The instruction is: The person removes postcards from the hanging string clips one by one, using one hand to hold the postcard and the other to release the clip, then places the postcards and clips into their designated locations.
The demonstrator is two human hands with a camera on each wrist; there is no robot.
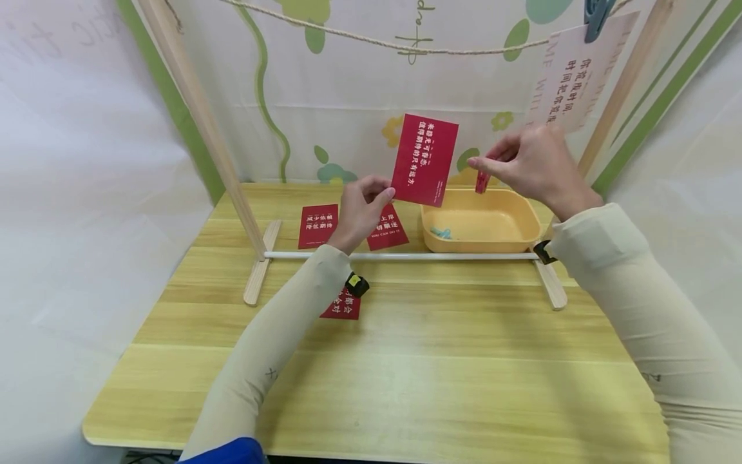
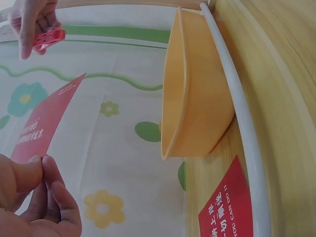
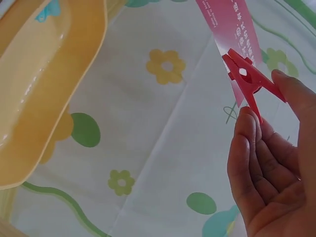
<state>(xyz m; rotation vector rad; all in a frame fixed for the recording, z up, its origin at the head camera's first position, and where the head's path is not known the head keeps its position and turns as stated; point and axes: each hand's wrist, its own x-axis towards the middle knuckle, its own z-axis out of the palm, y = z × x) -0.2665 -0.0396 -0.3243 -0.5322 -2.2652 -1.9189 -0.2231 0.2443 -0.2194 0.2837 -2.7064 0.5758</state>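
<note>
My left hand (image 1: 363, 209) pinches a red card (image 1: 426, 160) with white Chinese writing by its lower left corner, up above the table. To its right, my right hand (image 1: 536, 166) holds a red clothespin (image 3: 247, 81) by its handle ends, between thumb and fingers. In the right wrist view the clothespin overlaps the card. Overhead runs a twine line (image 1: 371, 41). A pale printed card (image 1: 570, 77) hangs from it at the right under a blue-grey clothespin (image 1: 596, 18).
A yellow basin (image 1: 481, 241) with small teal clothespins (image 1: 442, 232) stands behind the white crossbar (image 1: 406, 256). Red cards (image 1: 317, 225) lie on the table (image 1: 440, 361), one partly under the left forearm. Wooden posts (image 1: 203, 122) carry the line.
</note>
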